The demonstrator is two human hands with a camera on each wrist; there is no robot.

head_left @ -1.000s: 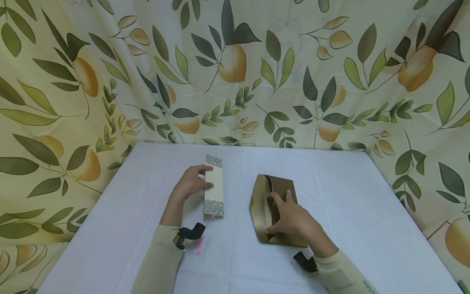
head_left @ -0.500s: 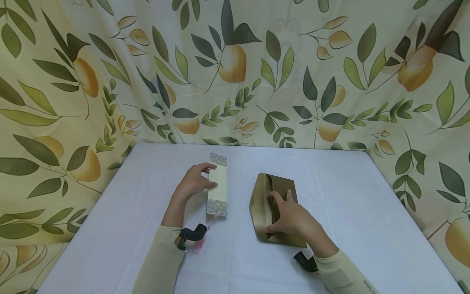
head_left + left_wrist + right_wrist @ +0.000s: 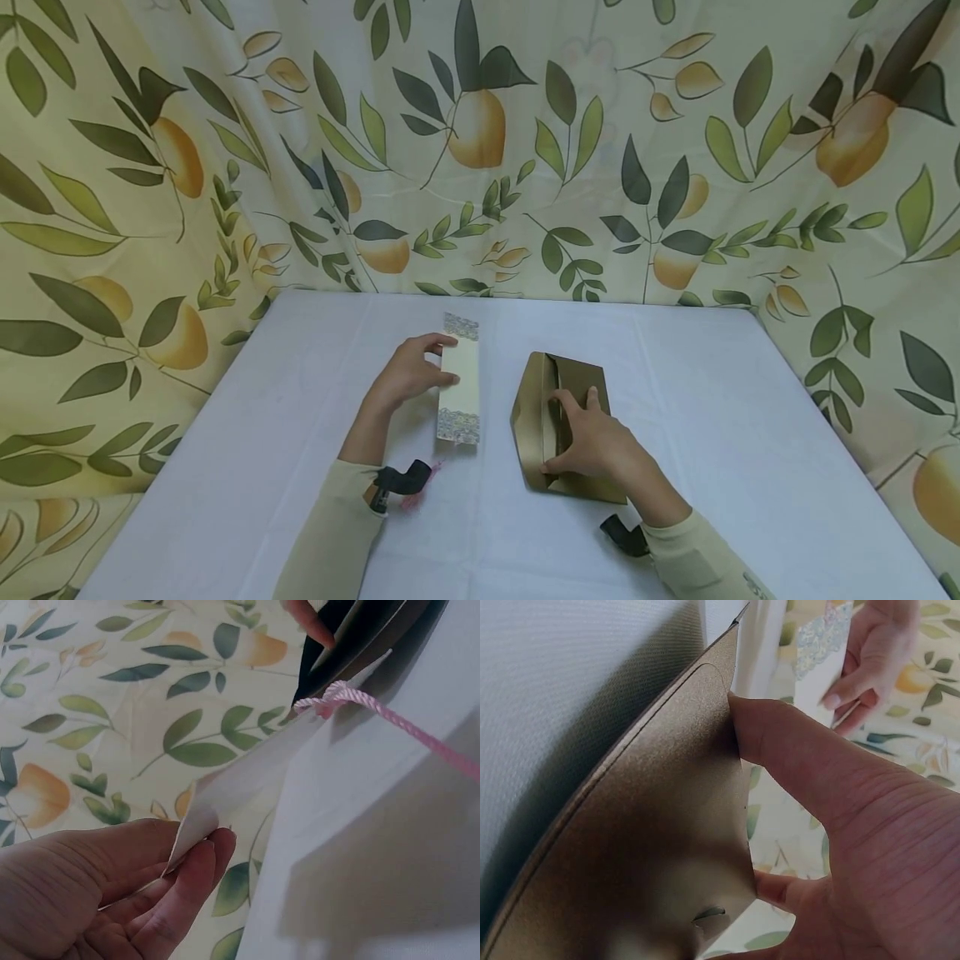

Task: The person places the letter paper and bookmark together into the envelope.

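Note:
My left hand [image 3: 408,367] pinches the left long edge of a cream bookmark [image 3: 460,375] with lace-like patterned bands at both ends. It is held upright over the table, left of the envelope. In the left wrist view a pink twisted cord [image 3: 405,724] is knotted through its near end; the pink tassel [image 3: 414,500] is partly hidden behind the wrist strap. My right hand [image 3: 596,437] holds a bronze-gold envelope [image 3: 528,425] at its mouth, thumb and fingers spread along the opening edge. The flap lies unfolded toward the left, and a dark gap shows at the mouth.
A white cloth covers the table [image 3: 697,400]. Behind and beside it hangs a curtain [image 3: 480,225] printed with fruit and leaves. Each wrist wears a black camera mount, the left mount [image 3: 401,477] near the tassel and the right mount [image 3: 624,535] below the envelope.
My left hand has carried the bookmark to the right, closer to the envelope, with the tassel trailing behind. My right hand and the envelope have hardly moved.

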